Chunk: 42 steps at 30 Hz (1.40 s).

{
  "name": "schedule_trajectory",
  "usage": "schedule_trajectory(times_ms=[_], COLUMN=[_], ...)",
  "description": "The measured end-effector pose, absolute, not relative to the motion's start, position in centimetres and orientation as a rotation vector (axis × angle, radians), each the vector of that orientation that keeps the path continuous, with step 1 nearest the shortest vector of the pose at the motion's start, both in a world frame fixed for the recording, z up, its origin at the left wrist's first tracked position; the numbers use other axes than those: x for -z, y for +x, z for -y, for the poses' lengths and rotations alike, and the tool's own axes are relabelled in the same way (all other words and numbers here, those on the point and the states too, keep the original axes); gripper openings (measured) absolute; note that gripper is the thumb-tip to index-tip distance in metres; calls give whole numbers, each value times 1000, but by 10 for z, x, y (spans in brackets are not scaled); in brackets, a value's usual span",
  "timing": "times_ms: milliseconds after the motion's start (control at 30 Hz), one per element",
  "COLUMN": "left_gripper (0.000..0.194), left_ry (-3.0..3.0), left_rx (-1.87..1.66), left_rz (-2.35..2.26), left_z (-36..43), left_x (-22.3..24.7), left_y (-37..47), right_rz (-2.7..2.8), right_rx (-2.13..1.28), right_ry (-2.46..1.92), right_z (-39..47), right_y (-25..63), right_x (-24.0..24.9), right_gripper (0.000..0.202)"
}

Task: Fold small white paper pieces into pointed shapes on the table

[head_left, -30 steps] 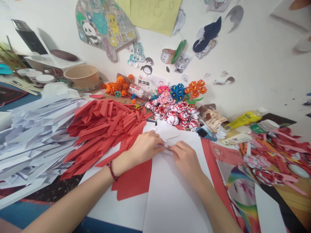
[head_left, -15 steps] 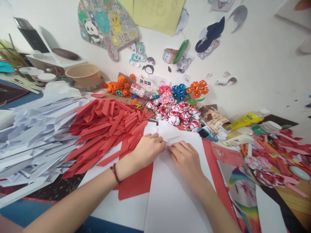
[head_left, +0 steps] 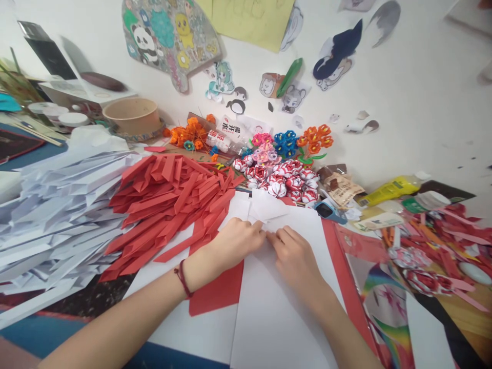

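My left hand [head_left: 240, 241] and my right hand [head_left: 290, 251] meet near the middle over a large white sheet [head_left: 277, 312]. The fingers of both are curled and pinched on a small piece of white paper [head_left: 265, 225], mostly hidden between them. Just beyond the fingertips lie folded white paper pieces [head_left: 269, 205]. A large pile of folded red strips [head_left: 169, 205] is left of my left hand, and a pile of folded white strips [head_left: 69, 205] lies farther left.
Red and white paper flowers [head_left: 280, 177] stand behind the sheet, with coloured flowers [head_left: 286, 144] behind them. A round tub [head_left: 132, 115] is at the back left. Bottles [head_left: 392, 190] and red scraps [head_left: 442, 230] lie to the right.
My hands have shifted slightly; the fingers of my right hand are curled in more. The view has moved a little.
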State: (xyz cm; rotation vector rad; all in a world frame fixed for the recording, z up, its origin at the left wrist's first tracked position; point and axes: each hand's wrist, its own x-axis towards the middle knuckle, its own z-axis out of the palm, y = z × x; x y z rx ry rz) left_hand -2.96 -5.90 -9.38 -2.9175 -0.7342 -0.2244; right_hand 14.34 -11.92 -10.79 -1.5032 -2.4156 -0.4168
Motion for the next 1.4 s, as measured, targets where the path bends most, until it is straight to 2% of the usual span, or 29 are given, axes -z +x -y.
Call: schedule_trajectory(times_ms=[733, 1067, 1267, 1400], left_gripper=[12, 18, 18, 19], left_ry=[-2973, -2983, -2982, -3001], left_rx=[244, 270, 308, 328], left_rz=[532, 679, 901, 1030], left_z=[49, 54, 57, 52], left_x=[100, 99, 97, 95], left_y=[-30, -34, -32, -35], right_rz=[2469, 2380, 2348, 2363], right_rx=[440, 265, 304, 386], right_ry=[-1559, -1659, -1762, -1845], right_z=[123, 126, 131, 130], right_y=[138, 136, 135, 138], right_x=[110, 104, 104, 105], right_gripper=[25, 38, 47, 45])
